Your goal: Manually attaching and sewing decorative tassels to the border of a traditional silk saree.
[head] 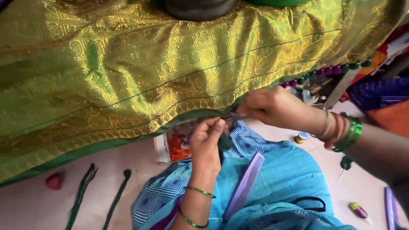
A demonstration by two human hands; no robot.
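Head view, near to far. A lilac plastic comb (pixel 245 185) lies on the blue patterned cloth (pixel 272 179) over the lap; two dark green thread bundles (pixel 100 194) and a small red lump (pixel 54 180) rest on the pale floor (pixel 34 208). The left hand (pixel 207 142), its fingers pinched closed on a dark green tassel (pixel 224 142), meets the right hand (pixel 272 106), whose fingers nip the green hem of the green-and-gold brocade silk fabric (pixel 140 72) draped across the upper frame. The fabric appears light, soft and slippery, best gripped at its folded hem. Whether a needle is held cannot be made out; the dark round object (pixel 200 7) at the top is cut off.
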